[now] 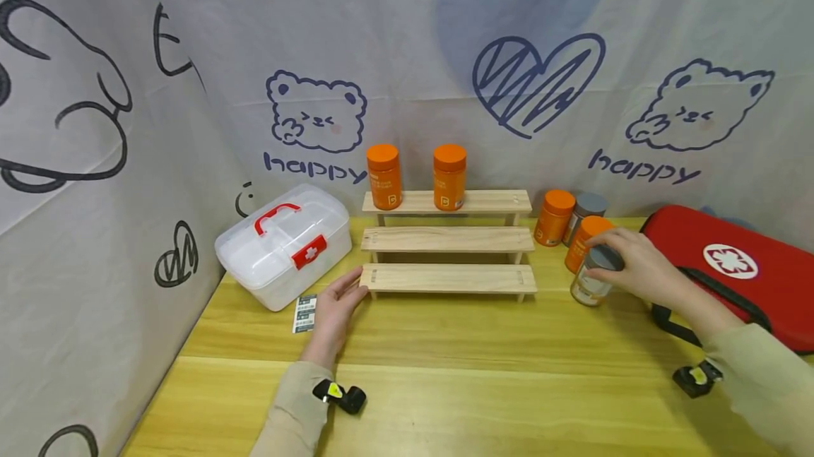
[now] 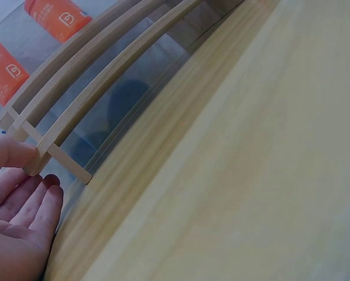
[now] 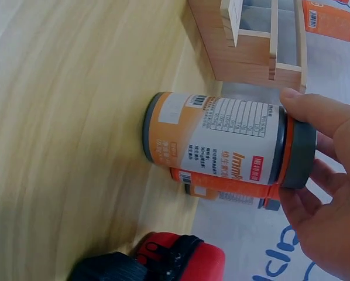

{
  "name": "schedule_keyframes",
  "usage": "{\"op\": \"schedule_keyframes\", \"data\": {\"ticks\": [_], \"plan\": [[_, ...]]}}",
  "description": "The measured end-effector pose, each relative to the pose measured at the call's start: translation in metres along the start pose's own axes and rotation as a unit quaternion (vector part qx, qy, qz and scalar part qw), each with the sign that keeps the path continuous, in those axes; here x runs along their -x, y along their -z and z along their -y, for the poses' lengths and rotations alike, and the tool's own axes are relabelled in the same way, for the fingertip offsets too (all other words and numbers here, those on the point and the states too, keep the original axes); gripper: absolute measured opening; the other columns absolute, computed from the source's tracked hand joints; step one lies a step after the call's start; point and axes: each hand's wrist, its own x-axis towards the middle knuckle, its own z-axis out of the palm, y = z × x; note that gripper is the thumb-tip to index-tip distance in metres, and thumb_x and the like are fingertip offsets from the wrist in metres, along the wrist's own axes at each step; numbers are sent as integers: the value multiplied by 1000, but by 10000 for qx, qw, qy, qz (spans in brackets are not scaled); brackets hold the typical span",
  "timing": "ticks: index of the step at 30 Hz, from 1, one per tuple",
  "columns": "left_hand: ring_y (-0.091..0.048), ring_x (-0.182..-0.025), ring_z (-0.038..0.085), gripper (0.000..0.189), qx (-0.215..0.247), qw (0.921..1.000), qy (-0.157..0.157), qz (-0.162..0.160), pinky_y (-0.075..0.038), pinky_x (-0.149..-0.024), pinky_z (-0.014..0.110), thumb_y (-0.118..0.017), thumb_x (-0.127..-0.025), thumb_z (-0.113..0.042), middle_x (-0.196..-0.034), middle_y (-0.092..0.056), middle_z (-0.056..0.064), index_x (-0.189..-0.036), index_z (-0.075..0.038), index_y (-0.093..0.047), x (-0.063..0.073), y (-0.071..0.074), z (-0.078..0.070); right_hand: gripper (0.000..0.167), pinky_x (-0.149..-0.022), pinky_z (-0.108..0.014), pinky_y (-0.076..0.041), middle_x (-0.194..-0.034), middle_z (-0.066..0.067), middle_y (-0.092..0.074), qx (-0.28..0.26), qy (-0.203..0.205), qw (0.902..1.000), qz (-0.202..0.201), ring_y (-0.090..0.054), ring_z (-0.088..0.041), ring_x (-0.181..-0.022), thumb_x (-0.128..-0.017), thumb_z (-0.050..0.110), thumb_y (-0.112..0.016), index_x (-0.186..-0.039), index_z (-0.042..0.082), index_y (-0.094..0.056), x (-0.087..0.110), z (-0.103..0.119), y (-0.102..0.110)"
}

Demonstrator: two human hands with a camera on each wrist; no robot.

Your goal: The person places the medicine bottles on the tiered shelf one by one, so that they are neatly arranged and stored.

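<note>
My right hand (image 1: 626, 259) grips a supplement bottle (image 3: 216, 137) by its dark grey lid; the bottle is upright and has a white and orange label. Close behind it stand two orange bottles (image 1: 556, 217) and another grey-lidded bottle (image 1: 589, 204). My left hand (image 1: 335, 309) holds the left end of the lowest step of a three-tier wooden display rack (image 1: 448, 278), thumb on top and fingers below in the left wrist view. On the rack's top tier are two orange bottles (image 1: 384, 178), set apart from each other.
A clear plastic first-aid box (image 1: 286, 245) with a red handle sits left of the rack. Beside my left hand lies a printed blister strip (image 1: 304, 313). At the right is a red first-aid bag (image 1: 731, 266) with a black strap. A printed cloth hangs behind the table.
</note>
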Motion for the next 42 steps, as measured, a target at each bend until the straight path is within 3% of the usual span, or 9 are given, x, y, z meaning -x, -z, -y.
{"op": "schedule_keyframes", "data": {"ticks": [7, 15, 22, 29, 36, 42], "plan": [[-55, -118, 22, 43, -19, 10000, 2, -7, -48, -92, 23, -66, -86, -1, -131, -57, 15, -128, -3, -59, 0, 0, -2, 43, -77, -55, -41, -119, -23, -53, -363, -80, 9981, -493, -44, -41, -102, -80, 22, -79, -115, 5, -61, 2, -6, -12], [-54, -118, 22, 42, -16, 10000, 41, -11, -48, -92, 22, -65, -87, -1, -132, -56, 14, -129, -4, -59, 1, 1, -5, 39, -84, -56, -32, -122, -22, -51, -999, -50, 9863, -1309, -39, -44, -111, -82, 9, -75, -117, 3, -60, 8, -5, -31], [-53, -120, 24, 42, 9, 10000, 26, 5, -48, -91, 22, -65, -87, 0, -133, -55, 16, -129, -2, -58, 0, 0, -7, 41, -83, -58, -33, -128, -24, -47, -1296, -214, 9779, -1626, -37, -45, -114, -83, 7, -73, -121, 4, -59, 10, -4, -40], [-54, -119, 24, 42, 39, 10000, 25, 23, -49, -91, 22, -65, -87, 1, -133, -55, 16, -129, -2, -58, 0, 0, -7, 41, -87, -59, -36, -122, -19, -56, -1104, -172, 9754, -1899, -43, -41, -113, -78, 8, -79, -116, 4, -65, 9, 0, -35], [-55, -117, 24, 41, -54, 9999, -113, 15, -49, -90, 21, -65, -87, 1, -130, -56, 18, -128, 0, -59, 2, -1, -6, 40, -90, -55, -39, -118, -13, -60, -936, -221, 9776, -1870, -47, -34, -113, -75, 12, -82, -112, 4, -68, 8, 9, -28], [-54, -118, 24, 42, -46, 10000, -30, 18, -49, -90, 20, -65, -87, 0, -132, -55, 17, -128, -1, -58, 4, -2, -7, 39, -88, -52, -40, -117, -12, -62, -764, 87, 9732, -2166, -49, -34, -110, -73, 9, -82, -110, 5, -69, 1, 28, -15]]}}
